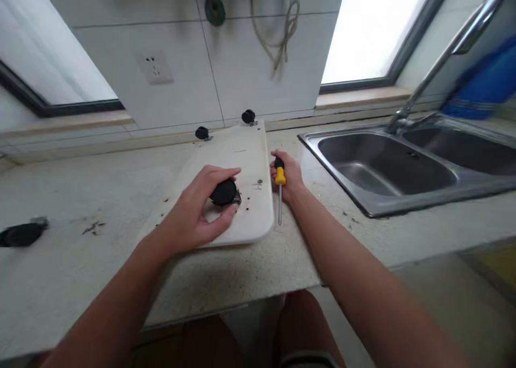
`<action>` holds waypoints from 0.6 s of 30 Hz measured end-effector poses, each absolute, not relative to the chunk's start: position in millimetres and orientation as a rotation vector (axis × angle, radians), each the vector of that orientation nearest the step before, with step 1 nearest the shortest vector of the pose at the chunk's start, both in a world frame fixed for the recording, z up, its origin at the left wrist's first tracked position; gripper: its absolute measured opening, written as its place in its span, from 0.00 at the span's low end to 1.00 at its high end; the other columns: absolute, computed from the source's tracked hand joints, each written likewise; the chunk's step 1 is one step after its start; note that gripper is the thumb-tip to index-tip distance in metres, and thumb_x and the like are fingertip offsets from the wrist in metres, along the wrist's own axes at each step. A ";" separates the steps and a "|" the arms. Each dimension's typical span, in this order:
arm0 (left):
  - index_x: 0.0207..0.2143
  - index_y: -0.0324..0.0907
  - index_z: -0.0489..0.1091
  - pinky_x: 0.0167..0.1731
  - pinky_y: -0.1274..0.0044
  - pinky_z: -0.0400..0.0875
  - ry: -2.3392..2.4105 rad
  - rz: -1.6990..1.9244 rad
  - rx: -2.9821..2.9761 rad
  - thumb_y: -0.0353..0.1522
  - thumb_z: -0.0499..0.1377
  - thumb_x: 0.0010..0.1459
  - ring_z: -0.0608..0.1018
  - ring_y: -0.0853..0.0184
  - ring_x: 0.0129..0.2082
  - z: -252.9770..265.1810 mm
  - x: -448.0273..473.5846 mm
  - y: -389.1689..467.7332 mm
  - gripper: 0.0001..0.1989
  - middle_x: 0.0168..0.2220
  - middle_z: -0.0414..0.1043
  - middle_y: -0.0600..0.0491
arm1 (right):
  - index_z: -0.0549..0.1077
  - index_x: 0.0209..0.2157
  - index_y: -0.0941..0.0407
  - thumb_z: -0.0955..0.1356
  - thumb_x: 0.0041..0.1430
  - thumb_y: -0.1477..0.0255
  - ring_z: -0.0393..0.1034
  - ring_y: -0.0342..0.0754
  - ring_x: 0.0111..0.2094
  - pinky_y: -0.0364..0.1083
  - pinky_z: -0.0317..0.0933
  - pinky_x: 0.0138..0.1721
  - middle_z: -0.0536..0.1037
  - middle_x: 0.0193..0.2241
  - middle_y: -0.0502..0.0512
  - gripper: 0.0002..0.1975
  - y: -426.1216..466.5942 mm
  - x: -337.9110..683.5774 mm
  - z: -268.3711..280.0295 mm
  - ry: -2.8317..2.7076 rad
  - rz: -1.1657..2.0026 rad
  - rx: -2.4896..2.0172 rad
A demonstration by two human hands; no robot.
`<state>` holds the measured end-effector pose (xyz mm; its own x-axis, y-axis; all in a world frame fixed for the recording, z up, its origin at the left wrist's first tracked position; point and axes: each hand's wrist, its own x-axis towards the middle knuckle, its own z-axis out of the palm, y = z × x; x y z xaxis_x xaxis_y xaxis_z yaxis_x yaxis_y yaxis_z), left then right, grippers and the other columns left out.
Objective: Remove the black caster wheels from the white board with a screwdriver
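A white board (226,155) with rounded corners lies on the countertop. My left hand (201,206) is closed around a black caster wheel (223,192) above the board's near part; its metal plate shows by my thumb. Beside the board's right edge, my right hand (291,174) grips a screwdriver (280,177) with a yellow and black handle, its shaft pointing toward me. Two more casters, one at the far left (202,133) and one at the far right (249,117), sit at the board's far end. A small screw (259,181) and several dark holes show on the board.
Another caster (24,233) lies on the countertop (100,185) at the left. To the right is a steel double sink (363,196) with a tall faucet (439,66). A wall socket (153,67) and a hanging cord (282,40) are on the tiled wall behind.
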<state>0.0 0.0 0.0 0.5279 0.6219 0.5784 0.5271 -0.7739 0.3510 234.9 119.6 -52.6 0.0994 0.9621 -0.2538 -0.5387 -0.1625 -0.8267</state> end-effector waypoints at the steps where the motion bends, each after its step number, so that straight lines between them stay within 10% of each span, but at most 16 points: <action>1: 0.70 0.45 0.65 0.57 0.69 0.71 0.992 1.072 2.633 0.28 0.64 0.69 0.76 0.60 0.54 0.0 -0.4 0.5 0.29 0.55 0.73 0.47 | 0.75 0.47 0.59 0.71 0.76 0.61 0.61 0.35 0.25 0.36 0.58 0.24 0.72 0.32 0.46 0.14 119.6 235.3 -52.5 -0.564 1.452 -1.012; 18: 0.53 0.46 0.68 0.36 0.73 0.69 1.181 1.027 2.377 0.32 0.61 0.65 0.74 0.65 0.38 -1.0 4.3 0.1 0.14 0.44 0.72 0.53 | 0.75 0.48 0.59 0.71 0.76 0.61 0.61 0.35 0.25 0.36 0.58 0.23 0.72 0.31 0.46 0.14 122.8 236.9 -58.6 -0.602 1.439 -0.983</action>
<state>4.3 0.1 -1.0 0.4084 0.7833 0.4687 0.5729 -0.6197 0.5364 236.9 122.8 -58.6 0.0915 0.9726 -0.2138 -0.5307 -0.1340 -0.8369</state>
